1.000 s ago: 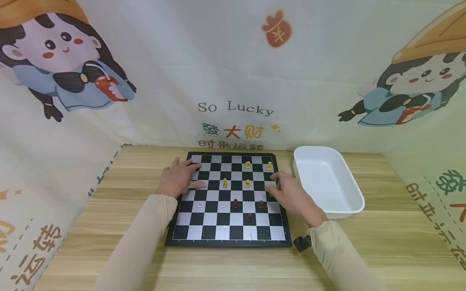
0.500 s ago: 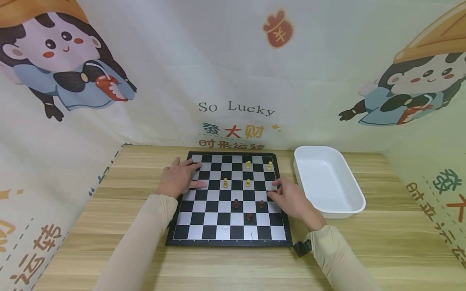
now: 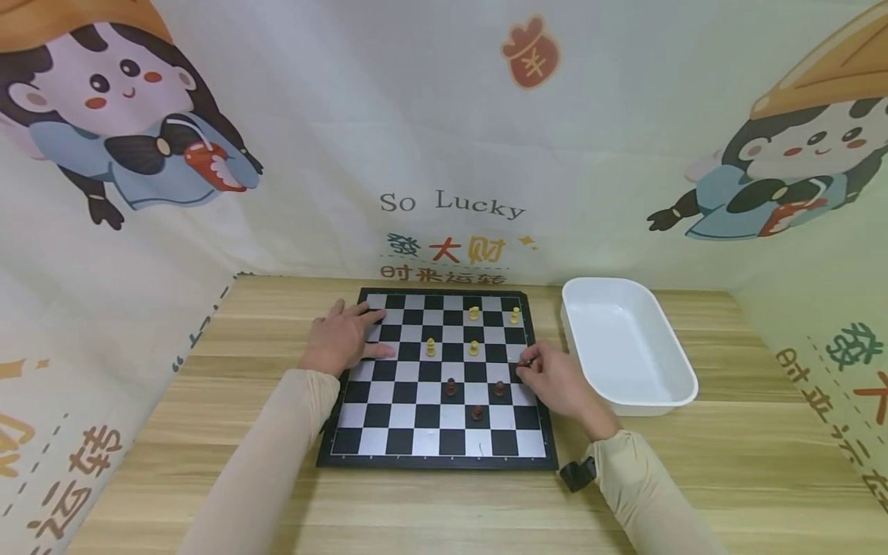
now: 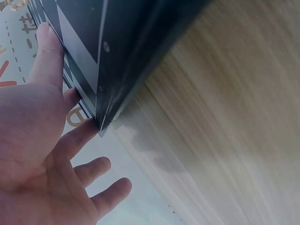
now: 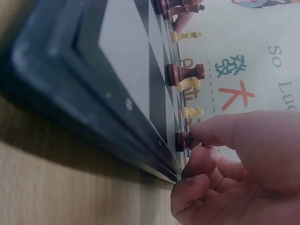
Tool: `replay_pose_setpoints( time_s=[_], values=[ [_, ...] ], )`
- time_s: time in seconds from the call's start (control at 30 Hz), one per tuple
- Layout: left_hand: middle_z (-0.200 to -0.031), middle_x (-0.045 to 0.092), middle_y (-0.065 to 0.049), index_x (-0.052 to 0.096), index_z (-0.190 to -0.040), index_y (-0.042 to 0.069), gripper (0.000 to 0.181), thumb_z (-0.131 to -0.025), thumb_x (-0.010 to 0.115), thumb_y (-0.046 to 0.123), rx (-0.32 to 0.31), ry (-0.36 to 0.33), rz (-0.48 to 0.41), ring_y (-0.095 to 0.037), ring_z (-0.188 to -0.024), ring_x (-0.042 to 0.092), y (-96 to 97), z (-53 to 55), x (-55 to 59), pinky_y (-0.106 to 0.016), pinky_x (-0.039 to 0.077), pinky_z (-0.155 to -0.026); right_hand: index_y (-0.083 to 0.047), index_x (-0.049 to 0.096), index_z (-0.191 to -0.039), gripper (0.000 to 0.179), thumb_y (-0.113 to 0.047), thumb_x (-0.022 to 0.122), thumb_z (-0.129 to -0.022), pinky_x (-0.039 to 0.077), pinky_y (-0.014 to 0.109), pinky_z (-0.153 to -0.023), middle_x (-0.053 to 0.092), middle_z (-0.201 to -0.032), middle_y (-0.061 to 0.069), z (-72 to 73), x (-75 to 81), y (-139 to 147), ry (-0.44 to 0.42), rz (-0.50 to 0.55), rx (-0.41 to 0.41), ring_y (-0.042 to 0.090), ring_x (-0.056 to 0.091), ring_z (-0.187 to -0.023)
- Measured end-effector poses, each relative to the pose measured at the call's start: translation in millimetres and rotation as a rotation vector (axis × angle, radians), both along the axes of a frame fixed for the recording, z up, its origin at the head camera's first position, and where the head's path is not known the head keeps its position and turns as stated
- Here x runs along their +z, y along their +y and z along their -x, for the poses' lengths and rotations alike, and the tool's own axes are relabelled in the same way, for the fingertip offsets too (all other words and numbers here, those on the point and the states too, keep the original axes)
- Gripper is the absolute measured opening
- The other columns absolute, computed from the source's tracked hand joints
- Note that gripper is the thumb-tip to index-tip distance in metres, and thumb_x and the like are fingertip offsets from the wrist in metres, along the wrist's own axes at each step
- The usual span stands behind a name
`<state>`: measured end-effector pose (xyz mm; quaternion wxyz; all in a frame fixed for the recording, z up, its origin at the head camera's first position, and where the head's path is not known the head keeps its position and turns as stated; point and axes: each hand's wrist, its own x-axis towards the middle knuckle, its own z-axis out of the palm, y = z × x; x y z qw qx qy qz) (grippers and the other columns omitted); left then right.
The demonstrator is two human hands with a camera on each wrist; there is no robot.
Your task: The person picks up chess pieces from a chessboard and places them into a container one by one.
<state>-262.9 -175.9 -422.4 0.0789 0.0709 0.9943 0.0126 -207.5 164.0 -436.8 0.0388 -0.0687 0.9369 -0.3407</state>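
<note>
The right hand (image 3: 556, 379) pinches a small, dark red-brown chess piece (image 5: 181, 142) near the right edge of a square black-and-white chessboard (image 3: 425, 442), while the left hand (image 3: 338, 339), fingers apart, touches the board's left edge.

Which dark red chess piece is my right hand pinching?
The dark red piece nearest the board's right edge: your right hand pinches it. The other three stand untouched farther left.

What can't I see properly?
Right wrist view: top of the dark piece, covered by the right hand.
Right wrist view: part of another dark piece, cut off by the top edge.
Left wrist view: part of a yellow piece, cut off by the top edge.
Head view: marks along the chessboard's border, too small to read.
</note>
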Motion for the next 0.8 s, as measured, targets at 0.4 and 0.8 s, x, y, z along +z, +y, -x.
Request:
replay_pose_setpoints(
  time_s=[0.4,0.8],
  values=[
    [-0.168,0.031,-0.012,0.039,-0.158,0.024,0.086,-0.088,0.059,0.070,-0.008,-0.008,0.010,-0.048,-0.156,0.021,0.1,1.5,0.7,-0.069,0.035,-0.117,-0.003,0.065,-0.104,0.013,-0.013,0.067,-0.095,0.041,0.022,-0.053,0.059,-0.074,0.004,2.0,-1.3,-1.0,0.019,-0.004,0.001,0.013,0.052,-0.063],
    [-0.168,0.033,-0.012,0.041,-0.158,0.024,0.086,-0.087,0.062,0.069,-0.005,0.009,0.001,-0.047,-0.156,0.022,-1.2,0.0,0.1,-0.069,0.035,-0.116,-0.004,0.066,-0.101,0.012,-0.015,0.068,-0.096,0.040,0.022,-0.053,0.059,-0.073,0.002,1.5,0.2,-1.9,0.018,0.006,-0.008,0.012,0.052,-0.063]
  ],
)
